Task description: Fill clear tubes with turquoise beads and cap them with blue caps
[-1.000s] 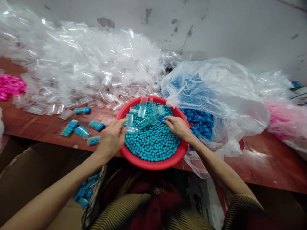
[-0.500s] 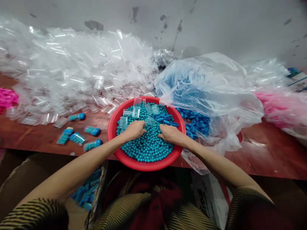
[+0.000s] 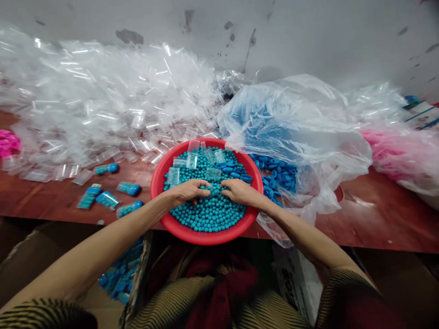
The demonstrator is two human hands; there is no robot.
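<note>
A red basin [image 3: 206,236] at the table's front edge holds a heap of small teal beads [image 3: 211,215]. At its far side lie several clear empty tubes [image 3: 191,160] and some blue caps [image 3: 233,169]. My left hand [image 3: 185,192] and my right hand [image 3: 240,192] both rest on the beads in the middle of the basin. Their fingers are curled down and the fingertips nearly meet. What they pinch is hidden among the beads.
A big pile of clear tubes [image 3: 103,105] covers the back left. Several bead-filled capped tubes [image 3: 108,200] lie left of the basin. A clear bag [image 3: 291,128] of blue caps [image 3: 277,177] sits right; pink parts [image 3: 394,155] beyond. A box with filled tubes [image 3: 120,278] stands below.
My left hand came from the basin's left rim into the beads. My right hand drew back from the far tubes. Both now meet at the basin's middle.
</note>
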